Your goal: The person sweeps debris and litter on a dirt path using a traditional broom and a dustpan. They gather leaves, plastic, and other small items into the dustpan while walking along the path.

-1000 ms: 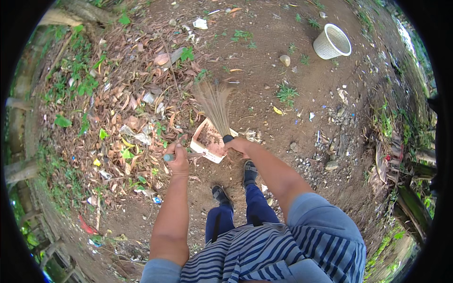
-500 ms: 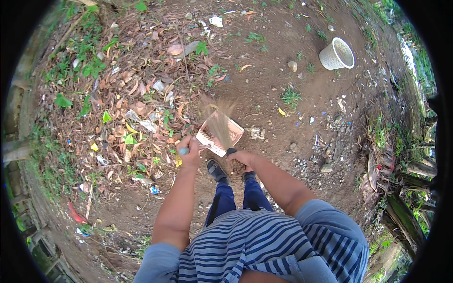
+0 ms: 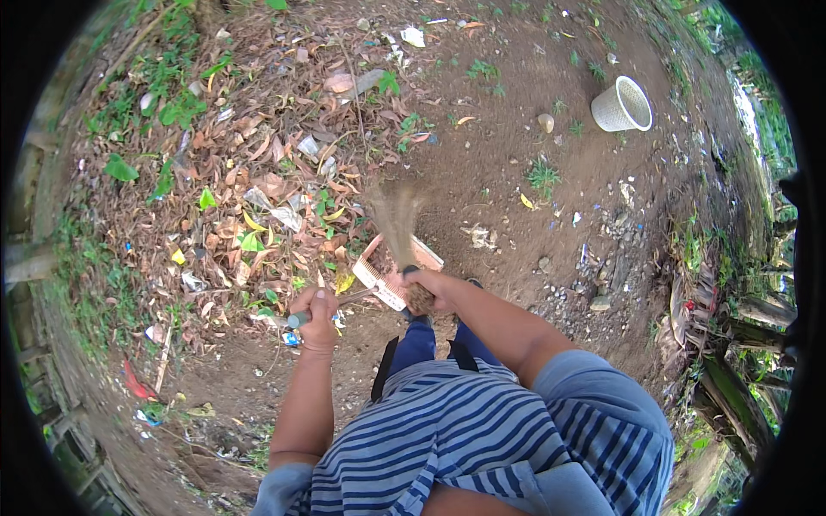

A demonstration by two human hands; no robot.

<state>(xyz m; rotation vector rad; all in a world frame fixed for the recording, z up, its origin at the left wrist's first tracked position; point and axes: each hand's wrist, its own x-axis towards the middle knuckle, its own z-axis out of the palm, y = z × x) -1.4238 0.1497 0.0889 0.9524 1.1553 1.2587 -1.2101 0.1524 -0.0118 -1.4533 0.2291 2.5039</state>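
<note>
Head view: the left hand (image 3: 317, 311) is closed around the thin handle of a pale pink plastic dustpan (image 3: 397, 273), tilted on the bare dirt ground (image 3: 516, 138) beside the dry leaf litter (image 3: 258, 189). The right hand (image 3: 428, 289) is clenched on the bound neck of a blurred straw hand broom (image 3: 396, 219). Both look light; the dustpan seems stiff, the bristles springy, best held at the handle and the binding.
</note>
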